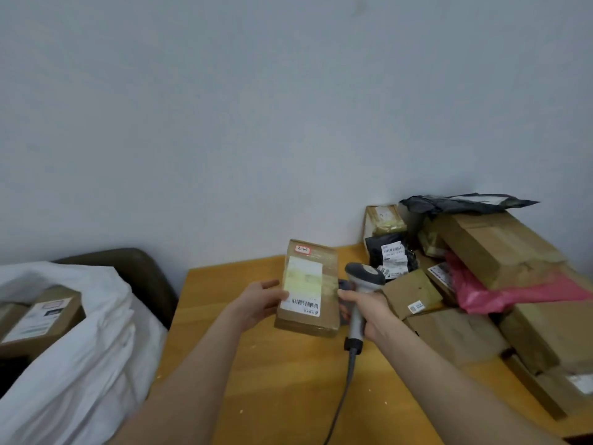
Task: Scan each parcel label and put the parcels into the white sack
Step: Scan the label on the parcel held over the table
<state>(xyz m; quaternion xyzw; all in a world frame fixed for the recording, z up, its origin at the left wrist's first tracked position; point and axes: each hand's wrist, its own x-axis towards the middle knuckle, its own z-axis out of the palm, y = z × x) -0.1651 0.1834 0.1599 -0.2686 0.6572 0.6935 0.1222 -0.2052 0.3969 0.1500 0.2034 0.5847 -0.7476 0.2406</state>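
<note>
Right hand is clamping the scanner and left hand is pinching the parcel; aiming squarely at the barcode seems best.

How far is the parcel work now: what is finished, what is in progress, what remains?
Done: at least one labelled box lies in the white sack. In hand: the left hand holds a brown parcel, label up, and the right hand grips the scanner beside it. Left: a pile of parcels waits on the right of the table.
</note>
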